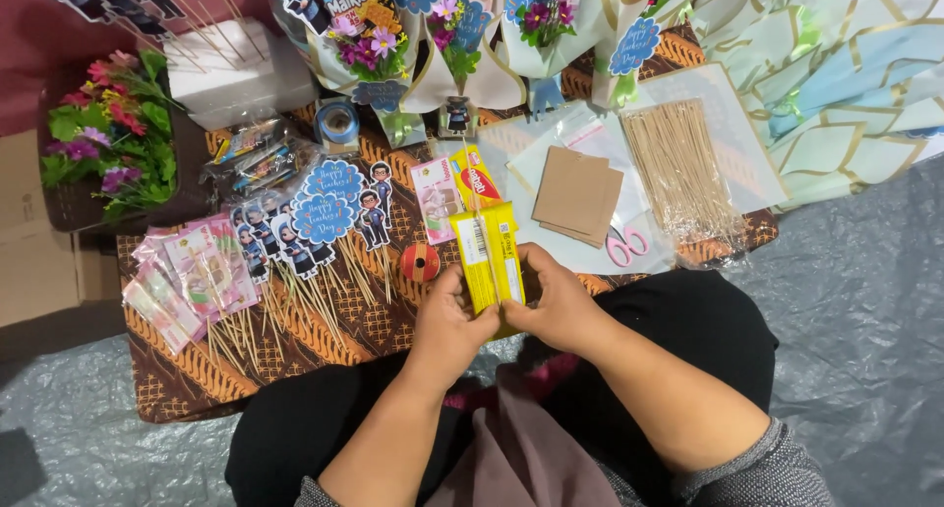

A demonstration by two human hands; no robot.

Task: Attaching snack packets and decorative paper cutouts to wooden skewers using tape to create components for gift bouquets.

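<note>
A view from above shows a seated person's two hands meeting over the near edge of a brown patterned cloth (295,355). Both hands grasp one yellow packet (488,256), a flat, glossy rectangular snack pack. The left hand (450,322) closes its fingers and thumb around the packet's near left side. The right hand (556,305) clamps the near right side, thumb pressed on the face. Neither hand is spread wide; both are curled tight on the pack.

The packet stands with its long axis running near to far, its far end pointing away from the person toward the bouquets. A thin wooden stick (479,222) lies along its face on the same line.

Just left of the packet sits a small red ribbon spool (420,262). Further left lie paper toppers on sticks (329,217), blue scalloped cards and cartoon figures, and beside them small pink wrapped packs (192,281). To the far right of the packet are square brown cards (577,194), pink scissors (626,244) and a clear bag of wooden skewers (678,168). Along the far edge stand wrapped bouquets (457,35) with small purple flowers, and at far left a bunch of artificial flowers (113,133).
</note>
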